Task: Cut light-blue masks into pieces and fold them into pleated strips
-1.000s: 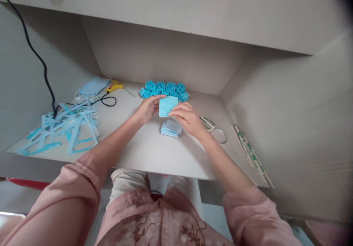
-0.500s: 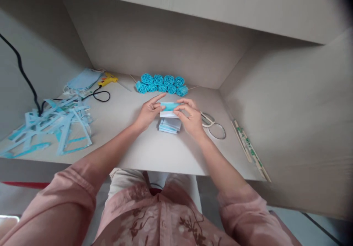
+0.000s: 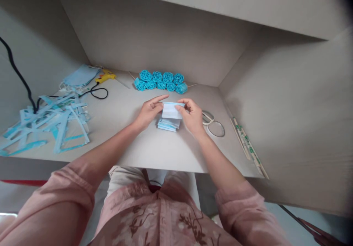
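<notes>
Between both hands is a small piece of mask fabric (image 3: 170, 111), its white side facing me and a thin blue edge along the top. My left hand (image 3: 150, 110) pinches its upper left corner, with the index finger stretched out past it. My right hand (image 3: 191, 115) grips the upper right part between thumb and fingers. Just below the held piece, a stack of cut blue and white mask pieces (image 3: 167, 125) lies on the table, partly hidden by it. Close to my right hand are scissors (image 3: 216, 128), their blades out of sight.
Blue fabric roses (image 3: 161, 80) lie in two rows at the back. At left are a yellow glue gun (image 3: 105, 77) with a black cord, whole masks (image 3: 80, 75) and a heap of blue strips (image 3: 59, 123). Thin wooden sticks (image 3: 249, 146) lie along the right wall.
The held piece earlier showed a blue band across its upper half; now its white side faces me with only a thin blue edge on top. Both hands stay nearly in place.
</notes>
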A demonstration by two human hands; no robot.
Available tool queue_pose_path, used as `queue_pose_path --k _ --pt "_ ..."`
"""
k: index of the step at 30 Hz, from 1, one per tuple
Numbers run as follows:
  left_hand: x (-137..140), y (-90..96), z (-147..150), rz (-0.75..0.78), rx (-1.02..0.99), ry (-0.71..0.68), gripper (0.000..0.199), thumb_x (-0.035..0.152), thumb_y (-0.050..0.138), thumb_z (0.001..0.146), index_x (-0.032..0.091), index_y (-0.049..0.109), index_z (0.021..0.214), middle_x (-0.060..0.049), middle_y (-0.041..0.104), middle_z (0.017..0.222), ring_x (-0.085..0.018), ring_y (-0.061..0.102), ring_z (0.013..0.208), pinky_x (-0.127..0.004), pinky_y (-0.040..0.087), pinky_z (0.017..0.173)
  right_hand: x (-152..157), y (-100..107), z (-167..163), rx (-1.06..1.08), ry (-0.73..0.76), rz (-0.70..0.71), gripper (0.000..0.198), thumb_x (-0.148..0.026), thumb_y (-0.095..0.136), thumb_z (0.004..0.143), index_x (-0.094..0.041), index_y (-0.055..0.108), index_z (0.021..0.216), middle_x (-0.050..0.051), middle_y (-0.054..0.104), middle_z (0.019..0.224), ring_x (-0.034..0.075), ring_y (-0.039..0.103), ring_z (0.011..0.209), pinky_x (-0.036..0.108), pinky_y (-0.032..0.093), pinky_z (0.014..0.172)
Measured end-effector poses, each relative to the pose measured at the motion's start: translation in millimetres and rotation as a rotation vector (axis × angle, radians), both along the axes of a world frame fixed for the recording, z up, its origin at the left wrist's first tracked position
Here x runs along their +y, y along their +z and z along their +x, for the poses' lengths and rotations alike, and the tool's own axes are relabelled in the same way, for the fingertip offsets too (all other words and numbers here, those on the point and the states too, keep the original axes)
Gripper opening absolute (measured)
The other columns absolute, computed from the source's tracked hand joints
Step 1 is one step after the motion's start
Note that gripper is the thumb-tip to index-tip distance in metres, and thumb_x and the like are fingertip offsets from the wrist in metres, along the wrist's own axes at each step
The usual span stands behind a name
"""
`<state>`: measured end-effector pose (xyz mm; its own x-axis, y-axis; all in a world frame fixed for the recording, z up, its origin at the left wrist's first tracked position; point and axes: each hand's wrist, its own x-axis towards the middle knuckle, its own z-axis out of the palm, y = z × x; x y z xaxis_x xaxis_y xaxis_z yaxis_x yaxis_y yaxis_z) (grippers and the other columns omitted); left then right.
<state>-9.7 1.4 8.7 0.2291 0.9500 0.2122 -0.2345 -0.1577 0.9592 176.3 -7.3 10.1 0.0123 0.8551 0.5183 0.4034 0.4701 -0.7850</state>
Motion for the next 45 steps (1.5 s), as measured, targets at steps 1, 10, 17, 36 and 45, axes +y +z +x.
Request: queue_pose_path --k 1,10,17,36,45 --pt "0.1 0.2 -0.1 -0.009 -0.013 0.009 0.055 0.042 0.066 0.081 0.014 0.062 0.127 -0.002 0.067 0.081 -0.012 0.060 0.073 -0.024 0.049 0.071 0.1 -0.6 0.1 0.005 0.003 0.001 0.022 -0.035 0.066 0.081 -0.022 0.069 0.099 0.001 0.072 0.094 0.015 0.062 0.079 0.029 0.048 0.077" --pt "5.3 -6.1 -0.7 0.061 0.157 0.056 0.047 0.043 0.078 0.068 0.012 0.071 0.103 -0.003 0.066 0.077 -0.011 0.057 0.067 -0.022 0.044 0.062 -0.1 -2.2 -0.4 -0.059 0.009 0.003 0.024 -0.037 0.066 0.082 -0.024 0.071 0.101 0.002 0.073 0.097 0.018 0.063 0.082 0.032 0.050 0.081" --pt "3.9 -2.8 0.2 0.068 0.179 0.055 0.035 0.047 0.075 0.069 0.013 0.067 0.075 -0.001 0.064 0.069 -0.010 0.053 0.063 -0.022 0.042 0.059 1.1 -4.2 0.3 -0.045 0.011 -0.011 0.025 -0.038 0.067 0.081 -0.024 0.071 0.101 0.003 0.073 0.095 0.018 0.064 0.081 0.032 0.050 0.080" --pt "-0.4 -1.5 4.6 0.051 0.132 0.075 0.032 0.045 0.073 0.069 0.014 0.068 0.076 -0.001 0.064 0.070 -0.012 0.054 0.064 -0.024 0.043 0.062 5.5 -13.3 -1.1 0.107 0.149 -0.175 0.026 -0.045 0.065 0.081 -0.019 0.064 0.082 -0.001 0.064 0.074 0.014 0.057 0.070 0.025 0.045 0.064" --pt "-0.3 -2.5 3.2 0.527 0.495 0.214 0.010 0.025 0.065 0.077 0.018 0.071 0.083 -0.006 0.071 0.087 -0.019 0.060 0.086 -0.031 0.044 0.083 -2.1 -8.8 -6.2 -0.349 0.048 0.032 0.014 -0.032 0.059 0.085 -0.022 0.069 0.085 0.002 0.069 0.080 0.018 0.061 0.077 0.029 0.045 0.074"
